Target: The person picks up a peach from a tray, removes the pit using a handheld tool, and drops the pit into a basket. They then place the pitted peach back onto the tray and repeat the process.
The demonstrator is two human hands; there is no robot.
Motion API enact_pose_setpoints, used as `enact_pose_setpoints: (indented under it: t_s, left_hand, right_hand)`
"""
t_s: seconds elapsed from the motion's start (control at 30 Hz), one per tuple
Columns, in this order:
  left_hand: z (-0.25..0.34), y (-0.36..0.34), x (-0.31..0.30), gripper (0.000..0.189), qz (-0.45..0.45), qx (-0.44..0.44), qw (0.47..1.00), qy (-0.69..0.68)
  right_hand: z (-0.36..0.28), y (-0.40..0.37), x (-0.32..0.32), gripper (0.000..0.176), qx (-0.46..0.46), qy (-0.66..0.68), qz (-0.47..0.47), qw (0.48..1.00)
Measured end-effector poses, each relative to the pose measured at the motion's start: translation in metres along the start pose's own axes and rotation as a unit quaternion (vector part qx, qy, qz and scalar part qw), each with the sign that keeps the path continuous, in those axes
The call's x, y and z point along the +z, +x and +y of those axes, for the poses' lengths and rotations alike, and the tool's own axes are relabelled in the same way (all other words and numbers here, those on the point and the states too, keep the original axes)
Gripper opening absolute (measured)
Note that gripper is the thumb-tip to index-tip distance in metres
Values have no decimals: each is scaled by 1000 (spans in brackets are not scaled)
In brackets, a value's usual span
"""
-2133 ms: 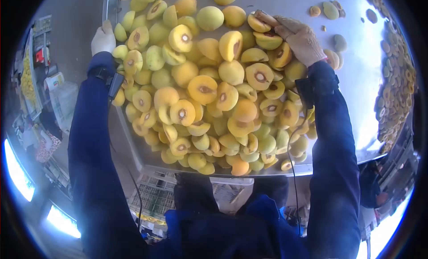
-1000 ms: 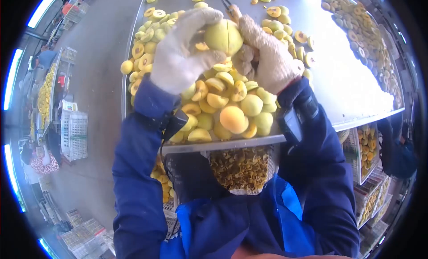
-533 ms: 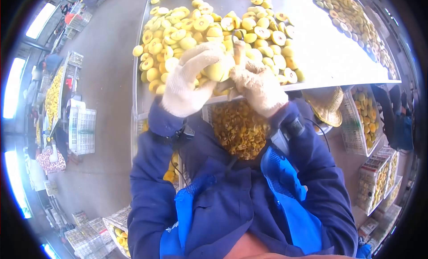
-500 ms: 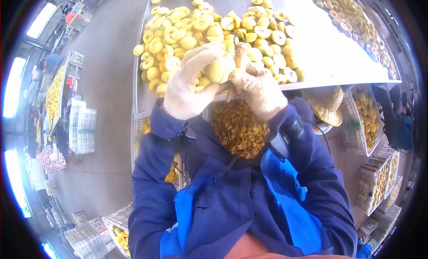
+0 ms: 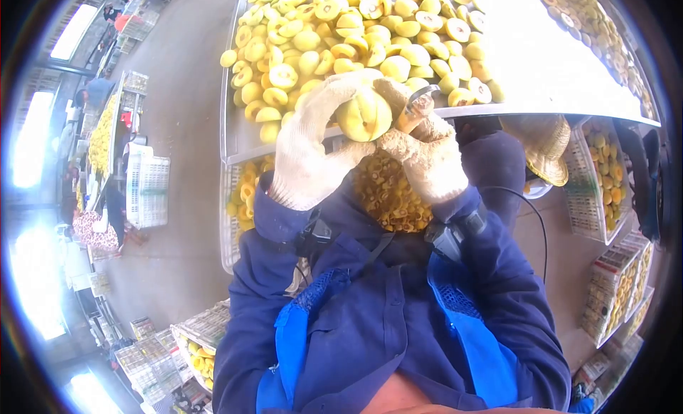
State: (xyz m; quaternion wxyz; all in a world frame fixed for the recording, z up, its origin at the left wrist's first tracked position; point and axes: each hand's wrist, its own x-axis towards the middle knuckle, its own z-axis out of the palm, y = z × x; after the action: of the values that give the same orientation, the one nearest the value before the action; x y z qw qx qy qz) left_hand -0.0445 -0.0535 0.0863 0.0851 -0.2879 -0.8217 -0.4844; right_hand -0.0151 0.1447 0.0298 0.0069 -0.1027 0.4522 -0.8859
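A yellow peach [image 5: 364, 115] with a seam or cut line down its face is in my gloved left hand [image 5: 306, 150], thumb and fingers curled round it. My right hand [image 5: 434, 158], in a soiled knitted glove, grips a pitting tool [image 5: 414, 115] with a wooden handle and a curved metal loop. The right fingertips are touching the peach's lower right side. Just beyond both hands, a heap of peach halves [image 5: 306, 61] lies on the metal table [image 5: 229, 122]. Beneath the hands, a container full of peach pits and scraps [image 5: 395, 193] is partly hidden by my arms.
A straw hat [image 5: 544, 147] is right of the table edge, near a dark cable [image 5: 544, 236]. Crates of peaches [image 5: 603, 179] stand at the right, and another crate [image 5: 245, 193] is under the table's left side. White crates [image 5: 148, 186] stand on the floor at left.
The peach has turned, so its line now faces me. The tool has tilted to the right, and both hands sit slightly closer to my body relative to the heap. The view has shifted.
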Motion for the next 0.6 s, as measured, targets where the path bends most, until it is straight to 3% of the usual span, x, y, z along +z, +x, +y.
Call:
enact_pose_setpoints:
  t_s: [0.1, 0.23, 0.33, 0.47, 0.5, 0.6]
  left_hand:
    - [0, -1, 6, 83, 17, -14, 999, 45]
    - [4, 11, 11, 84, 25, -190, 970, -151]
    - [-25, 9, 15, 81, 35, -184, 955, -232]
    - [-53, 8, 22, 77, 66, -217, 844, -485]
    - [-62, 11, 22, 72, 59, -206, 825, -523]
    - [-71, 12, 19, 68, 95, -221, 766, -597]
  right_hand:
    - [-2, 1, 4, 63, -9, -21, 10, 1000]
    - [-5, 9, 12, 58, -3, -101, 58, 993]
    - [-2, 16, 8, 56, -21, -147, 78, 986]
    - [-8, 31, -2, 54, -4, -223, 80, 972]
    - [-5, 35, -3, 51, 2, -167, 88, 982]
    - [-7, 53, -17, 41, 90, -168, 92, 977]
